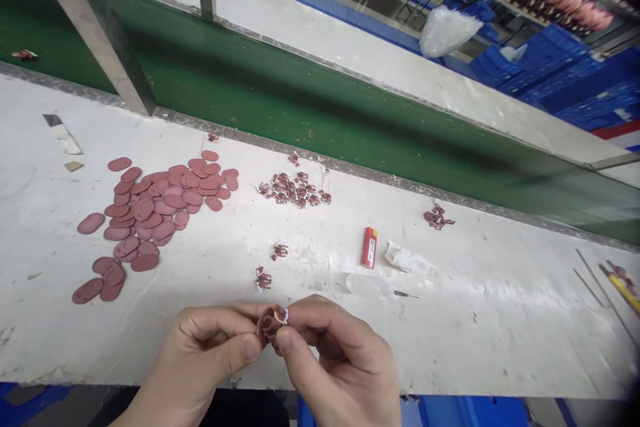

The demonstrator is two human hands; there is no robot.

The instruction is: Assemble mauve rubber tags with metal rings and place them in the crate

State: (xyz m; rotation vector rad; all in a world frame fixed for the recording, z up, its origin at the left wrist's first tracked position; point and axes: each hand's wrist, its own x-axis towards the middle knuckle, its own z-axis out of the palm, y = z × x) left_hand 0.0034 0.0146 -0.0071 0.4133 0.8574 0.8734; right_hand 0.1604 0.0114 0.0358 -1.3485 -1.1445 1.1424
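Close to the table's front edge, my left hand pinches a reddish-brown oval disc by its side. Thumb and forefinger of my right hand grip a small brown animal figurine with white on it. The figurine's legs meet the disc's face; whether they are joined I cannot tell. Just beyond my hands, two similar figurines lie on the table, with a pile of them farther back. Many loose oval discs are spread on the left.
A red lighter, crumpled white plastic and a clear syringe-like tube with a needle lie right of centre. Behind the white table runs a green belt with a metal post. Thin rods lie far right.
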